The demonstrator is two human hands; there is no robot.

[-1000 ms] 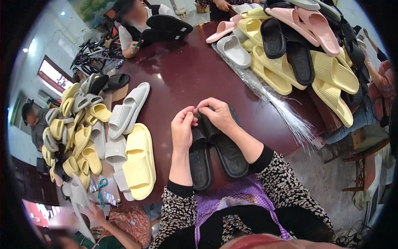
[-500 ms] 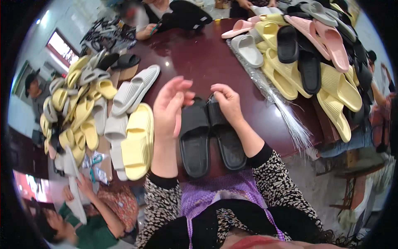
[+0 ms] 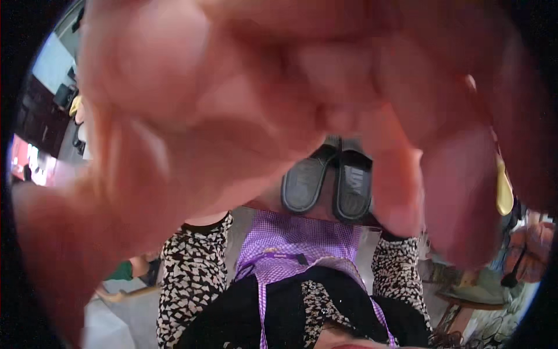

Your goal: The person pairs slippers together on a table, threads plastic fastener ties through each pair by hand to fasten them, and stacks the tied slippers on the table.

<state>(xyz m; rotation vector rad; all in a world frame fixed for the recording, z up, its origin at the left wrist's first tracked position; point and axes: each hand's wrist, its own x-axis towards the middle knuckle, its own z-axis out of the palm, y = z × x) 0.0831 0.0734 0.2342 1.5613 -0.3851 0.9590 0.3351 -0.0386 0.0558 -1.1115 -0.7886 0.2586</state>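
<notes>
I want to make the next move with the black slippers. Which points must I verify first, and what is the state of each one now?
1. Camera view free: not ok. Blurred hands very near the lens cover most of the picture.
2. Pair of black slippers lying side by side: ok. Only the heel ends show.
3. Grip of the left hand: cannot tell, too blurred.
4. Grip of the right hand: cannot tell, too blurred.
5. Hands on the slippers: not ok. Both hands are raised, away from the pair.
6. Table around the pair: cannot tell, hidden.
</notes>
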